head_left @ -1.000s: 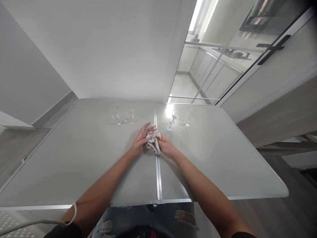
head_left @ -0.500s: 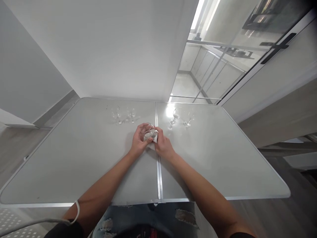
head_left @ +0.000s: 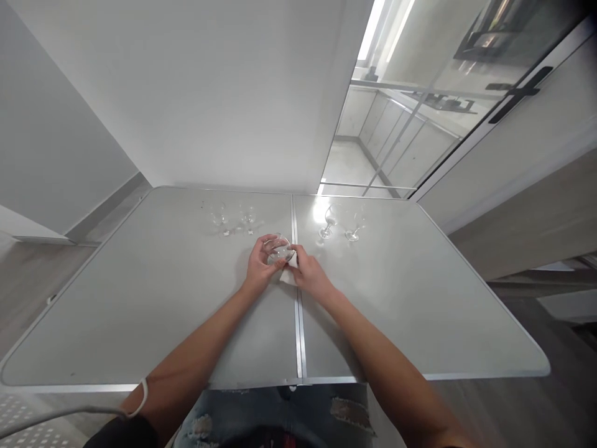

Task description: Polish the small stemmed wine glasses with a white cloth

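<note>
Left hand (head_left: 258, 266) fingers are curled round a clear glass (head_left: 278, 250), gripping it by the bowl, mouth tipped up toward the camera. Right hand (head_left: 311, 277) fingers are pinched shut on a small white cloth (head_left: 292, 261), pressed against the glass's right side.

Change: a second ago the left fingers were stretched out and the cloth hung bunched under the glass. Now it is tucked tight, only a corner showing, and the glass is turned more. Judged as wiping in progress, moving round the bowl.

The glass is held just over the centre seam of the table (head_left: 140, 298), nearer the far edge. Two stemmed glasses (head_left: 233, 219) stand far-left of the seam, two more (head_left: 340, 225) far-right, all apart from the hands.
</note>
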`<state>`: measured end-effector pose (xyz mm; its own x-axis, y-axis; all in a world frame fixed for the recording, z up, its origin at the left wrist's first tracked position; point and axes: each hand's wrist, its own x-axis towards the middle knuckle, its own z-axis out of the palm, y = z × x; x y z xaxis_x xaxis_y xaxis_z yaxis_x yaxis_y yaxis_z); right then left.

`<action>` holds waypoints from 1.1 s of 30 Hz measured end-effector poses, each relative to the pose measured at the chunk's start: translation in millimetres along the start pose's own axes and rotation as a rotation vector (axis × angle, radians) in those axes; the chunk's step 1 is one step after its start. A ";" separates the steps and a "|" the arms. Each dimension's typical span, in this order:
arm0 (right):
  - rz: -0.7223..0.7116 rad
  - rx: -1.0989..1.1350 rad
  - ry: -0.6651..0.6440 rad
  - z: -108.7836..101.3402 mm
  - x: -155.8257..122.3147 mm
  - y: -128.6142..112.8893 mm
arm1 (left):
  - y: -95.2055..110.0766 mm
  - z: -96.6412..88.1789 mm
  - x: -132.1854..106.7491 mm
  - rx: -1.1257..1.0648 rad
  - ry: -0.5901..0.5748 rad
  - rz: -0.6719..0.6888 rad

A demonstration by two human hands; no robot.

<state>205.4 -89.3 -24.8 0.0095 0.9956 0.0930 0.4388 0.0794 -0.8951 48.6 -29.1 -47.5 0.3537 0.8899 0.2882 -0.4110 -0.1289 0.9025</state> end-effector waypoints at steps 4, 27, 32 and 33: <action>-0.026 -0.035 0.027 5.8 1.9 1.9 | 2.3 -1.3 0.8 0.025 0.003 0.036; 0.284 0.699 -0.109 -5.4 1.6 8.7 | 15.3 0.5 3.0 -0.099 -0.014 0.074; 0.374 0.791 -0.126 -4.9 -0.1 7.4 | 17.5 4.1 1.6 -0.088 -0.029 0.102; 0.378 0.766 -0.110 -3.8 0.2 8.1 | 17.3 5.1 1.3 -0.077 -0.037 0.104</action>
<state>212.4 -88.6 -30.3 -0.0715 0.9580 -0.2778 -0.3041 -0.2862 -0.9086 46.2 -32.4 -29.8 0.3355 0.8567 0.3918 -0.5102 -0.1844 0.8401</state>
